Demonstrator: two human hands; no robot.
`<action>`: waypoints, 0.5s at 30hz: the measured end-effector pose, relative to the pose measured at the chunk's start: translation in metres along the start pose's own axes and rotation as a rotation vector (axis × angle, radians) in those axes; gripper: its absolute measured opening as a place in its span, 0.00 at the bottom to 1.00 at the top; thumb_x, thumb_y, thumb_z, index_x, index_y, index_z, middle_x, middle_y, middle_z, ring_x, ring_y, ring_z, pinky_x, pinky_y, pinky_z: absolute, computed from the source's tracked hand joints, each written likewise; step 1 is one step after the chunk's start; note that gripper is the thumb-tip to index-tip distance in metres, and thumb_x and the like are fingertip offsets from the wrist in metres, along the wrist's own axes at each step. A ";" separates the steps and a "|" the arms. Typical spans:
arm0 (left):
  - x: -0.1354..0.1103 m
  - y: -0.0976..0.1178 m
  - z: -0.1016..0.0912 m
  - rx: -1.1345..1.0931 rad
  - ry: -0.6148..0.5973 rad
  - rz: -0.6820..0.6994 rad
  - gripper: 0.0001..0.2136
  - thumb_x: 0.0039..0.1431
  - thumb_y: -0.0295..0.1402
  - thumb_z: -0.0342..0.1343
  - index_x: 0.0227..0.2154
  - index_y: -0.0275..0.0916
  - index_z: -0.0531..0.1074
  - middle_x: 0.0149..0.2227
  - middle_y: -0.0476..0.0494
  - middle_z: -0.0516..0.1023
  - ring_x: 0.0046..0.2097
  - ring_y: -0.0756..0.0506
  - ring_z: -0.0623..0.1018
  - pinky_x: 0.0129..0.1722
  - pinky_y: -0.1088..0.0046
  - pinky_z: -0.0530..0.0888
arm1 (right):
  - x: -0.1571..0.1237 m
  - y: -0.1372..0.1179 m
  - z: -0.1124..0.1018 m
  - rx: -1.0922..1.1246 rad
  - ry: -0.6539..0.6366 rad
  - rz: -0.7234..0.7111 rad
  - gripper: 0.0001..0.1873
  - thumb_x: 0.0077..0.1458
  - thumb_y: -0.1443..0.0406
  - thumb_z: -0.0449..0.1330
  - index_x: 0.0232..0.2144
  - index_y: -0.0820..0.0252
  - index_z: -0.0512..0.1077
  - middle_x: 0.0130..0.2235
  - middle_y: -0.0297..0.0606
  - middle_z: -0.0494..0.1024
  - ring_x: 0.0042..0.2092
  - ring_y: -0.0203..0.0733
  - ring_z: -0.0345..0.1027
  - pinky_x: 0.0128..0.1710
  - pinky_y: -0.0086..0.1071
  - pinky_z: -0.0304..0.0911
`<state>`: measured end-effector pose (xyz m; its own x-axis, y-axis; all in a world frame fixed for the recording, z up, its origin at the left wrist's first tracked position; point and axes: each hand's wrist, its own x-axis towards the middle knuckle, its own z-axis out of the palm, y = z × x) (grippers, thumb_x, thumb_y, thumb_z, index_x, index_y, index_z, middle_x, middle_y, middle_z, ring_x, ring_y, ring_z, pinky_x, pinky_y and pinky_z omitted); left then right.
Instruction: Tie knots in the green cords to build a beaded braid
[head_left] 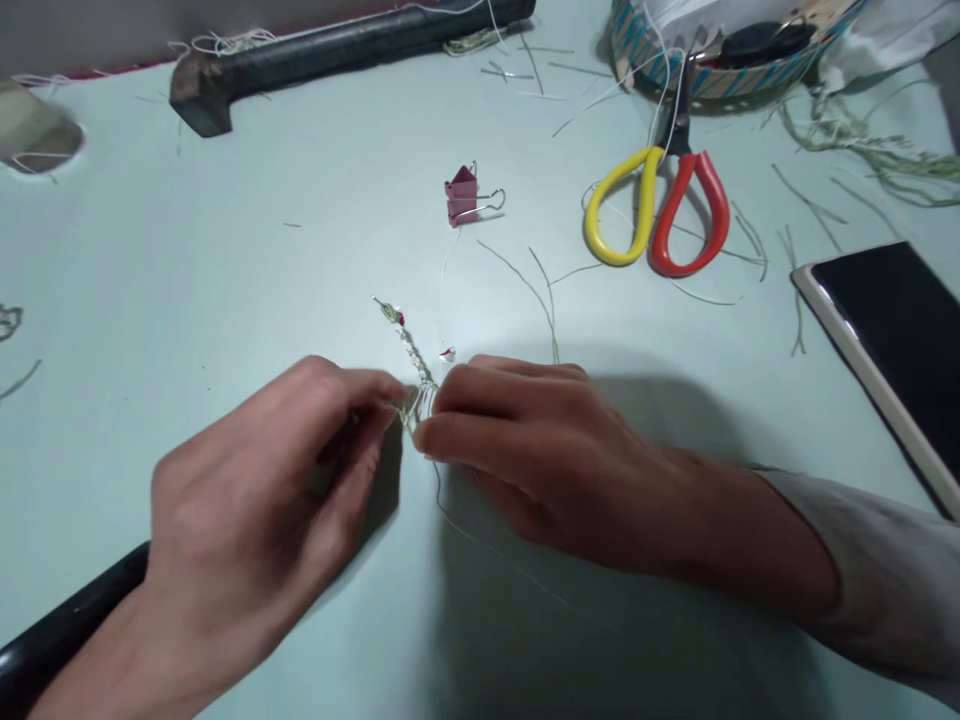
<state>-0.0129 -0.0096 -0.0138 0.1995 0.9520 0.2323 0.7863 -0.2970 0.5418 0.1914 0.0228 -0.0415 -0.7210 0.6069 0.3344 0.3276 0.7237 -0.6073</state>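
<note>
A thin braided cord of white and green thread lies on the pale table, its far end carrying a small green knot and a red spot. At its near end the loose threads spread between my two hands. My left hand is closed, thumb and forefinger pinching green threads. My right hand is closed too, fingers bent over the white threads beside the braid; its fingertips are partly hidden. One long loose thread trails toward me from under the right hand. A tiny red and white scrap sits just beyond the right fingers.
A maroon binder clip lies ahead. Scissors with yellow and red handles lean toward a striped basket. A phone is at right, a dark metal bar at the back. Thread offcuts are scattered at right.
</note>
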 end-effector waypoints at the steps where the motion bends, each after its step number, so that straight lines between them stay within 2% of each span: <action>1: 0.000 -0.001 0.000 0.011 -0.005 -0.032 0.07 0.65 0.35 0.56 0.43 0.48 0.76 0.31 0.55 0.78 0.29 0.50 0.75 0.31 0.69 0.70 | 0.000 0.001 0.000 0.002 -0.014 -0.032 0.15 0.64 0.77 0.50 0.36 0.64 0.76 0.36 0.36 0.74 0.36 0.35 0.61 0.36 0.30 0.60; 4: 0.001 -0.005 0.001 0.032 0.015 -0.097 0.09 0.65 0.38 0.56 0.47 0.49 0.74 0.33 0.54 0.78 0.31 0.48 0.75 0.33 0.66 0.70 | 0.000 0.002 -0.001 -0.003 -0.040 -0.085 0.17 0.63 0.78 0.49 0.35 0.63 0.75 0.36 0.36 0.74 0.35 0.35 0.58 0.37 0.29 0.59; 8: 0.008 -0.007 0.002 0.055 0.068 -0.146 0.06 0.63 0.37 0.57 0.43 0.48 0.74 0.34 0.53 0.78 0.30 0.48 0.75 0.34 0.65 0.70 | 0.000 0.002 -0.003 0.021 -0.057 -0.094 0.17 0.62 0.80 0.49 0.34 0.63 0.75 0.35 0.36 0.73 0.35 0.35 0.56 0.37 0.29 0.59; 15: 0.023 -0.018 0.002 0.101 0.028 -0.028 0.05 0.61 0.33 0.55 0.40 0.46 0.70 0.33 0.56 0.75 0.28 0.52 0.73 0.30 0.70 0.68 | 0.003 0.004 -0.004 -0.015 -0.092 -0.142 0.17 0.61 0.80 0.47 0.31 0.62 0.72 0.33 0.35 0.71 0.34 0.36 0.53 0.37 0.31 0.56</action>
<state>-0.0214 0.0176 -0.0203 0.1617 0.9568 0.2415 0.8464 -0.2603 0.4646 0.1929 0.0290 -0.0395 -0.8130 0.4665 0.3485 0.2270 0.8051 -0.5481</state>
